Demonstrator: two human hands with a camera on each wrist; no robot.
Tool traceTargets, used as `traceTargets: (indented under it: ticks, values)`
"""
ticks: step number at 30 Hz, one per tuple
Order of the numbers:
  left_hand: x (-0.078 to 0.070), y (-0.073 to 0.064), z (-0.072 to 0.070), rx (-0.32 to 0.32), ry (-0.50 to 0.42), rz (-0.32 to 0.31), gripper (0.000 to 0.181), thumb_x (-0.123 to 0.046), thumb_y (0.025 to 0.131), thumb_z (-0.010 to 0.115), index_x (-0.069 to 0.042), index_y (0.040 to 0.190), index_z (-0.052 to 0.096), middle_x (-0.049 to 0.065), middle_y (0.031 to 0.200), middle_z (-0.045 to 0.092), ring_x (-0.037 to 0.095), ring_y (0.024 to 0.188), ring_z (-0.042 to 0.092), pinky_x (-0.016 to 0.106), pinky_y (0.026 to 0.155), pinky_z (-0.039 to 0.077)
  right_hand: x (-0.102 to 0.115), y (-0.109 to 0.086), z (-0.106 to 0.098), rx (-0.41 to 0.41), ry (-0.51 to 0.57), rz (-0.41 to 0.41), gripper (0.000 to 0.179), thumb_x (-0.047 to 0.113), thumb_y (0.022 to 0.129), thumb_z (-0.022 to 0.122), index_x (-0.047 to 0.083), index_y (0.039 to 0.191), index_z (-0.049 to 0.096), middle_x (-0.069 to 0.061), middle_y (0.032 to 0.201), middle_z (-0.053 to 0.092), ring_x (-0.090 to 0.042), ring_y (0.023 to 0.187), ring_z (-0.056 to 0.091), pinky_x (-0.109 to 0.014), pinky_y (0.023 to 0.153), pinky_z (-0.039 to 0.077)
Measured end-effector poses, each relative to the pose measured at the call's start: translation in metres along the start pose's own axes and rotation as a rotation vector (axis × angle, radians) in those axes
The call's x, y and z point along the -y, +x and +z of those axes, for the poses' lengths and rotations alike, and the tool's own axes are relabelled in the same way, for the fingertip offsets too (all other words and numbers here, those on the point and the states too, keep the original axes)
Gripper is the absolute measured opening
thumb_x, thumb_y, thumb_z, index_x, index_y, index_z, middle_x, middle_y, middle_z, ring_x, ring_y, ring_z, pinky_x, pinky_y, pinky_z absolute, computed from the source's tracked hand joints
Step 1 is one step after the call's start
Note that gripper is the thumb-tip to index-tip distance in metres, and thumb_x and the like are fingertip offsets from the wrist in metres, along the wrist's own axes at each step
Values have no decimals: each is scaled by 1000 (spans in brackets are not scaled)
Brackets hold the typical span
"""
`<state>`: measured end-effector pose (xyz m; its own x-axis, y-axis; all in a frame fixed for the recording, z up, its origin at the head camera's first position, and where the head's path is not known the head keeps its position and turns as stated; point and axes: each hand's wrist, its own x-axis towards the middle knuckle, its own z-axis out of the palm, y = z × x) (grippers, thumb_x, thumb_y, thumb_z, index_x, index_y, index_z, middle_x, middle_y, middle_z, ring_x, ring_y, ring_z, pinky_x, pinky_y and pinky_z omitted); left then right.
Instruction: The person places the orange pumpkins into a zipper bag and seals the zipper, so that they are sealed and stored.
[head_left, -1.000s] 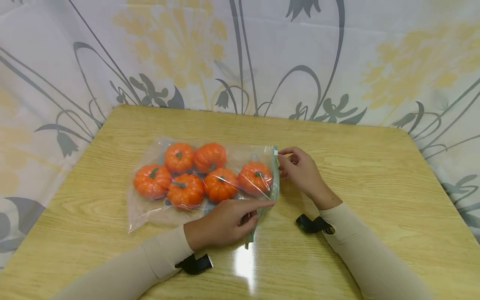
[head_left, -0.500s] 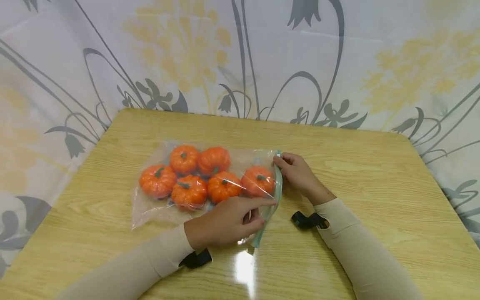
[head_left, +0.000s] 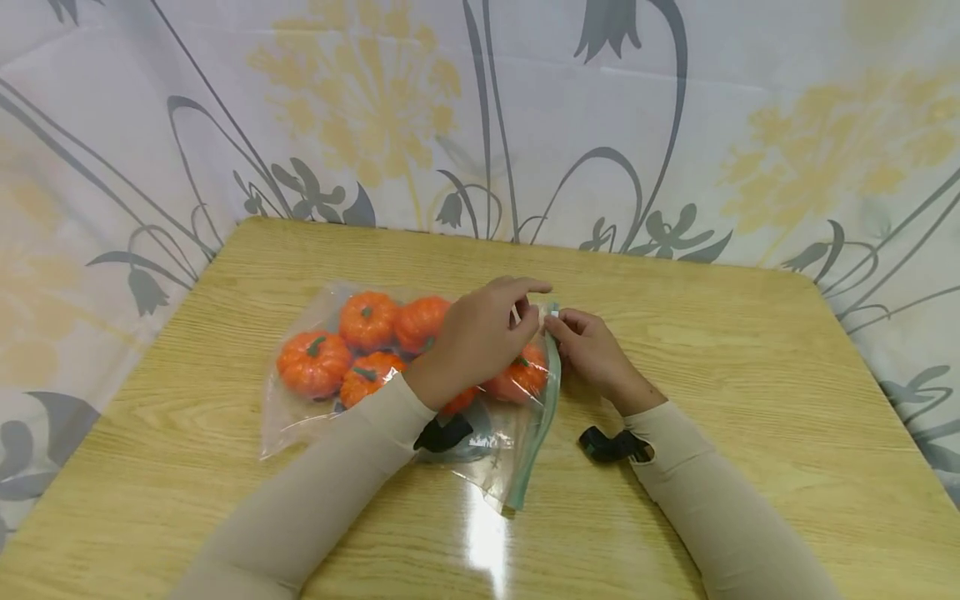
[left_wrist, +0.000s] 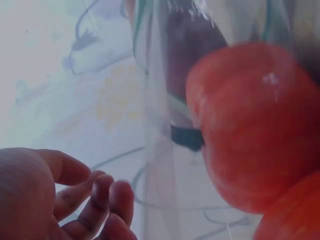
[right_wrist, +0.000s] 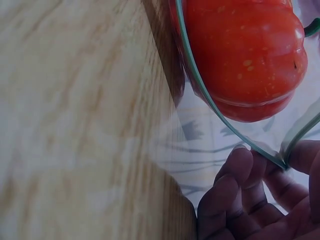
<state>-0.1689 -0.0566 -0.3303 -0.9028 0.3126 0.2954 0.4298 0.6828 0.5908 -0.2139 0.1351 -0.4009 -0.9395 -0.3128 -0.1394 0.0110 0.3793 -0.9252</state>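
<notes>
A clear zip bag [head_left: 300, 421] lies on the wooden table [head_left: 750, 375] with several small orange pumpkins [head_left: 313, 364] inside. Its green zip strip [head_left: 536, 450] runs along the bag's right edge. My right hand [head_left: 592, 350] pinches the far end of the strip at the white slider [head_left: 554, 311]; in the right wrist view its fingers [right_wrist: 240, 200] curl round the green strip [right_wrist: 210, 105] under a pumpkin [right_wrist: 245, 55]. My left hand [head_left: 483, 337] hovers over the bag beside the slider. Its fingers [left_wrist: 95, 200] are loosely curled and hold nothing, next to a pumpkin [left_wrist: 260, 125].
A flower-patterned curtain [head_left: 675, 125] hangs behind and around the table. Black straps [head_left: 607, 444] sit at both wrists. Bare wood lies to the right of the bag and along the near edge.
My left hand has left the bag's near edge and moved up over the pumpkins to the far corner by the slider. My right hand has stayed at the zip's far end.
</notes>
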Motion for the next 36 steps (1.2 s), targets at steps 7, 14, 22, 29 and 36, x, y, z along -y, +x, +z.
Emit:
traceTargets:
  ticks: [7, 14, 22, 29, 36]
  values:
    - [16, 20, 4, 22, 47, -47, 33, -21, 101, 55, -21, 133, 64, 0, 106, 65, 19, 99, 62, 40, 88, 45, 0, -3, 1, 3, -36, -9, 39, 36, 106, 47, 1, 105, 63, -1, 68, 48, -14, 61, 46, -27, 59, 44]
    - [30, 23, 12, 117, 41, -79, 35, -27, 102, 55, -22, 137, 62, 2, 131, 62, 23, 116, 62, 50, 105, 40, 6, -7, 5, 12, -28, -65, 34, 31, 106, 47, 0, 106, 62, -1, 78, 53, -13, 65, 49, -25, 61, 47]
    - [34, 22, 16, 204, 47, -69, 35, -29, 103, 54, -22, 136, 63, -2, 140, 61, 19, 134, 53, 54, 112, 34, 8, -10, 9, 6, -102, -165, 31, 27, 106, 48, 1, 101, 63, -11, 95, 62, -18, 76, 59, -27, 69, 53]
    - [37, 21, 18, 228, 67, -59, 35, -29, 103, 54, -23, 135, 64, -2, 133, 64, 18, 125, 59, 53, 110, 35, 5, -10, 11, 1, -160, -203, 32, 32, 106, 47, 6, 99, 63, -10, 93, 59, -23, 80, 56, -29, 70, 48]
    - [39, 20, 22, 242, 96, -56, 36, -28, 102, 56, -25, 137, 62, -3, 127, 66, 17, 117, 61, 48, 101, 38, 5, -12, 13, -2, -196, -247, 29, 30, 106, 48, 8, 97, 63, -6, 89, 57, -22, 81, 54, -30, 69, 45]
